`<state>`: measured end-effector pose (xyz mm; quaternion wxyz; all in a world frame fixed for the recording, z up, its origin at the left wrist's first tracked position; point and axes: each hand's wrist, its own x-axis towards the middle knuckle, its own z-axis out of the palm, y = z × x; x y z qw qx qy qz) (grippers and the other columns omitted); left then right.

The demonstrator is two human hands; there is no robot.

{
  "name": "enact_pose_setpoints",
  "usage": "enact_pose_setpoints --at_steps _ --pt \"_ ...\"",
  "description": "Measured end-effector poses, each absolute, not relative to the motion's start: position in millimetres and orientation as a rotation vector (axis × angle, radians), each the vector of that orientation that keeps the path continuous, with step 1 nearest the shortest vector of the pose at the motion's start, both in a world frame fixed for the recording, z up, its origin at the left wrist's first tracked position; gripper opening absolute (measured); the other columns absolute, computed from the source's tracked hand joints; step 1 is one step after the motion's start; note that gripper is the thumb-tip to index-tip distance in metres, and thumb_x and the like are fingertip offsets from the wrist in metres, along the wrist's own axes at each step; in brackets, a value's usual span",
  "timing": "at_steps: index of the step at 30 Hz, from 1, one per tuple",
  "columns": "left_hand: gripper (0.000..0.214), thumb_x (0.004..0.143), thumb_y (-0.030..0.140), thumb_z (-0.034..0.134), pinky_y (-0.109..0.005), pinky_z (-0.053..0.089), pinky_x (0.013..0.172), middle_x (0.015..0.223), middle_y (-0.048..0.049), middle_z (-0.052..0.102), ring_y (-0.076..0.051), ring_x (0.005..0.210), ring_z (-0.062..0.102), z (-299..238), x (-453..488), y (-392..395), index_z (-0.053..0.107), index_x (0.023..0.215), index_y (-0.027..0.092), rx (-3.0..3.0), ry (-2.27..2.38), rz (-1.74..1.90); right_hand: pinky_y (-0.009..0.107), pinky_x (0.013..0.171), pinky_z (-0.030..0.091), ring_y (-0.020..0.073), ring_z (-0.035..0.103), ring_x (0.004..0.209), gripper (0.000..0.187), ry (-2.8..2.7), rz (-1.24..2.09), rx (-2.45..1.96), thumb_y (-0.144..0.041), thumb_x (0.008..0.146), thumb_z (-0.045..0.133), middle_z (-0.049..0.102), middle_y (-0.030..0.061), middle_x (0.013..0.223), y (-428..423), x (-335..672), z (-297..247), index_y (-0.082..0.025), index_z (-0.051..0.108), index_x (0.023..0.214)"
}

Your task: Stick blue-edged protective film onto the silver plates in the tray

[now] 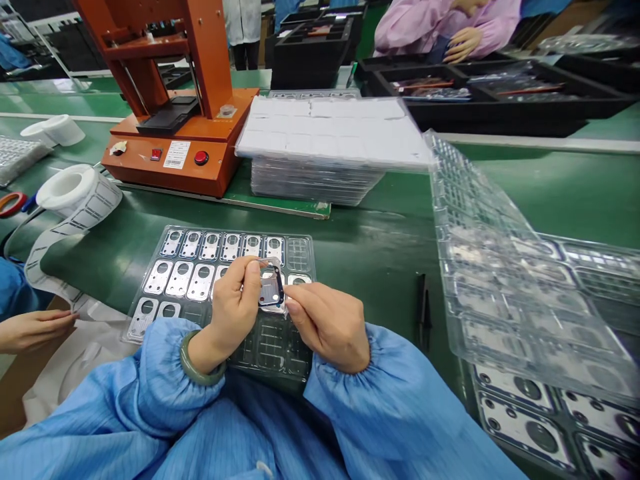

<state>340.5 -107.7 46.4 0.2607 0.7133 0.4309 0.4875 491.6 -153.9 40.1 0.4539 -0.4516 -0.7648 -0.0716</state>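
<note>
Above the clear plastic tray (299, 255), a small metal plate with a dark border (271, 288) is held up between both hands. My left hand (234, 303) pinches its left edge between thumb and forefinger. At the opposite edge my right hand (330, 325) is closed in a pinch; a bit of clear film seems to show by its fingertips, too small to be sure. In the tray below lie rows of silvery plates (181, 279), each with a large round hole and smaller ones. Several tray pockets hold no plate. My hands hide part of the middle rows.
An orange press (175, 157) stands at the back left, beside stacked trays (320, 180) under white sheets (330, 130). On the right, a tilted clear tray (500, 267) leans over more plates (525, 427). Black tweezers (423, 310), a label roll (67, 187) and a co-worker's hand (37, 330) are nearby.
</note>
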Motion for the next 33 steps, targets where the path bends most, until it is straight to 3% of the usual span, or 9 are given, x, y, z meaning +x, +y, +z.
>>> enact_pose_setpoints --at_steps 7,12,18,25,33 --pt "0.028 0.094 0.033 0.041 -0.019 0.045 0.065 0.087 -0.0022 0.066 -0.007 0.072 0.057 47 339 -109 0.063 0.092 0.016 1.789 1.254 1.237 0.022 0.063 0.045 0.0095 0.060 0.068 0.030 -1.711 -0.133 -1.181 -0.014 0.089 0.047 0.069 0.0041 0.082 -156 494 39 -0.012 0.059 0.117" --pt "0.032 0.094 0.038 0.040 -0.020 0.045 0.067 0.086 -0.0033 0.065 -0.008 0.075 0.058 46 340 -109 0.064 0.094 0.017 1.707 1.277 1.227 0.019 0.064 0.046 0.0084 0.062 0.069 0.017 -1.714 0.239 -1.263 -0.023 0.089 0.051 0.068 0.0018 0.079 -153 488 43 -0.013 0.066 0.090" --pt "0.034 0.093 0.042 0.041 -0.021 0.045 0.066 0.081 -0.0035 0.064 -0.009 0.074 0.058 46 339 -109 0.064 0.092 0.016 1.662 1.247 1.220 0.019 0.055 0.040 0.0058 0.052 0.056 0.027 -1.629 0.820 -1.324 -0.031 0.090 0.051 0.061 -0.0008 0.063 -153 485 49 -0.015 0.058 0.069" --pt "0.032 0.089 0.044 0.049 -0.017 0.038 0.053 0.063 0.0014 0.050 -0.005 0.055 0.044 48 339 -109 0.056 0.077 0.015 1.547 1.172 1.222 0.018 0.057 0.040 0.0061 0.053 0.060 0.029 -1.668 0.950 -1.286 -0.032 0.091 0.048 0.061 0.0008 0.067 -154 487 49 -0.015 0.056 0.070" --pt "0.032 0.089 0.041 0.049 -0.020 0.036 0.055 0.060 0.0015 0.046 -0.006 0.057 0.042 46 337 -108 0.050 0.070 0.015 1.536 1.138 1.170 0.018 0.054 0.039 0.0055 0.049 0.057 0.030 -1.634 1.044 -1.277 -0.037 0.088 0.051 0.059 0.0000 0.063 -154 487 50 -0.014 0.058 0.070"
